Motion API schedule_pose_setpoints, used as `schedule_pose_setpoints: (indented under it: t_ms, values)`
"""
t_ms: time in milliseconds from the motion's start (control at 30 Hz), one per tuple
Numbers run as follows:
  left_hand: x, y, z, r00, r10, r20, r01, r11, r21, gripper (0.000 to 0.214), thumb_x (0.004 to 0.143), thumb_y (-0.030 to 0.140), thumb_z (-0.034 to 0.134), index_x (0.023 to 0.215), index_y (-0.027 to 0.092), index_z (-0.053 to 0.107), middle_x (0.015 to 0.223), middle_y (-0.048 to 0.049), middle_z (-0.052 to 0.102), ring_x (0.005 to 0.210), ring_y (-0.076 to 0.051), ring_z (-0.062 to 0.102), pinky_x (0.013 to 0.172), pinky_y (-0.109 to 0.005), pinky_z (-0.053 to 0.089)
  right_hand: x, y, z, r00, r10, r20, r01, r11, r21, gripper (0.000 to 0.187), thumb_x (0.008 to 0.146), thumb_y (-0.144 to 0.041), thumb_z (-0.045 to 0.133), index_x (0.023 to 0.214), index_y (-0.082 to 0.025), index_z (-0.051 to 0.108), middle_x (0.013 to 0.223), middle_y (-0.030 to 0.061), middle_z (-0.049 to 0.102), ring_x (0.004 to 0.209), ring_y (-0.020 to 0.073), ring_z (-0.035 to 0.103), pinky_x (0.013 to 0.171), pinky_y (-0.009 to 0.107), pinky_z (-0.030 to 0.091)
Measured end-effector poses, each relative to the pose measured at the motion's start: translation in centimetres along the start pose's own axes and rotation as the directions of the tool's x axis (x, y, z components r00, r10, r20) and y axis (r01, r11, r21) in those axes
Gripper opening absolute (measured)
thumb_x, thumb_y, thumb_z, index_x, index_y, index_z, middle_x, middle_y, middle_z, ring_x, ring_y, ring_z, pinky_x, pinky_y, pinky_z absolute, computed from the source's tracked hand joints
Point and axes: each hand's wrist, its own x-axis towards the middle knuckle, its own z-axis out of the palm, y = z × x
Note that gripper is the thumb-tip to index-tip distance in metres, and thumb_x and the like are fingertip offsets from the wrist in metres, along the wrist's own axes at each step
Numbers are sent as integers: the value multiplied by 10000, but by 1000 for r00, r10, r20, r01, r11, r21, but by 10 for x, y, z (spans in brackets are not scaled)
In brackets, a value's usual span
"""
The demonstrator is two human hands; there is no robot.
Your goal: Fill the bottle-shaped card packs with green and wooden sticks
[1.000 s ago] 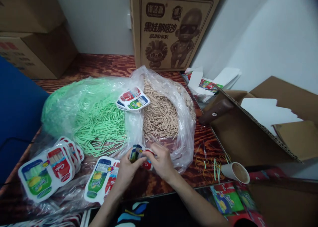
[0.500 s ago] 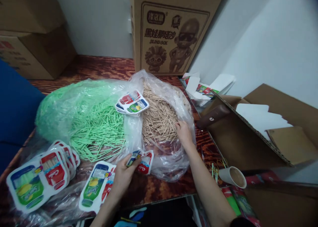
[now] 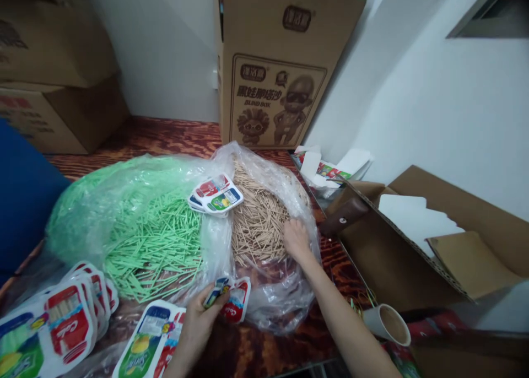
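Observation:
Low in the middle, my left hand (image 3: 200, 324) is closed round a jar-shaped printed pack (image 3: 236, 302) with a red Cola side and a blue-green side. My right hand (image 3: 296, 238) rests at the right edge of a heap of thin tan sticks (image 3: 260, 218), its fingers curled together. Whatever is in those fingers is hidden. The sticks lie in an opened clear plastic bag (image 3: 278, 306). Left of them, a second bag holds thin green sticks (image 3: 157, 246). Between the heaps lies a small stack of similar packs (image 3: 217, 195).
More packs lie fanned at the lower left (image 3: 68, 325), and another pack (image 3: 142, 342) is beside my left forearm. A paper cup (image 3: 386, 324) stands at the right near an open carton (image 3: 397, 257). A tall cardboard box (image 3: 276, 47) stands at the back.
The view has tilted up, so everything sits lower in the picture. My right hand stays at the tan sticks, its fingers more curled. My left hand keeps hold of the pack.

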Motion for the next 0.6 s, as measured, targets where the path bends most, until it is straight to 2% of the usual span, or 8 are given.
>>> schedule_pose_setpoints:
  t_ms: [167, 300, 433, 600]
  values:
    - [1, 4, -1, 999, 27, -31, -28, 999, -34, 281, 639, 415, 737, 733, 151, 711, 694, -14, 678, 687, -195, 587, 645, -258, 478, -2, 11, 8, 997, -36, -63, 45, 988, 148, 113, 852, -159, 504, 835, -163, 616, 995, 131, 621, 992, 258, 508, 850, 359, 350]
    - [-2, 5, -8, 998, 32, -54, -34, 999, -26, 284, 618, 423, 748, 696, 152, 709, 686, -26, 685, 681, -207, 601, 643, -274, 492, 5, 20, 13, 992, 14, -122, 30, 935, 353, 132, 856, -192, 450, 775, -190, 555, 912, 90, 628, 893, 221, 538, 797, 323, 379]
    - [-3, 5, -12, 994, 59, -88, -59, 998, 11, 279, 618, 413, 754, 711, 153, 718, 721, -42, 698, 716, -222, 612, 676, -291, 501, 20, 19, 10, 983, 91, -158, 17, 816, 578, 196, 858, -266, 373, 706, -214, 485, 703, 38, 608, 682, 196, 536, 652, 296, 396]
    - [-5, 8, -10, 989, 90, -116, -86, 996, 34, 239, 669, 392, 722, 699, 156, 702, 693, -25, 668, 693, -200, 585, 661, -276, 480, 34, 4, 4, 993, 50, -108, 58, 593, 803, 206, 768, -350, 492, 608, -225, 460, 586, 8, 604, 607, 176, 531, 612, 286, 418]
